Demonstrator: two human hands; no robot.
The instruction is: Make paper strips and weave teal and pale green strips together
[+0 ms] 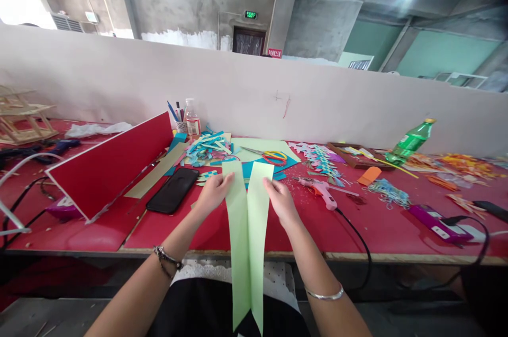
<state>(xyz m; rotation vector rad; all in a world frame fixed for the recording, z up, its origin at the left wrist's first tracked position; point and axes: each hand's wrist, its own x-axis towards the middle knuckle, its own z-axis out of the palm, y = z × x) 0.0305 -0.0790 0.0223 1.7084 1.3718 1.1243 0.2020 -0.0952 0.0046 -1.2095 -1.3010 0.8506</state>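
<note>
A long strip of pale green paper [259, 231], creased lengthwise down its middle, hangs between my hands over the table's front edge. My left hand [214, 192] pinches its upper left side, with the fingers closed. At the upper right side, my right hand [281, 200] grips the paper between thumb and fingers. Just beyond the strip lie scissors [273, 156] with yellow and red handles, on flat green and blue paper sheets [257, 146]. A heap of blue and green paper strips [210, 147] is behind my left hand.
A black phone [172, 190] and an upright red board [119, 170] stand left. To the right are a pink glue gun [323, 191] with its cord, woven paper pieces [321, 161], a green bottle [410, 142] and a purple power strip [436, 223]. A white partition [238, 93] closes the table's back.
</note>
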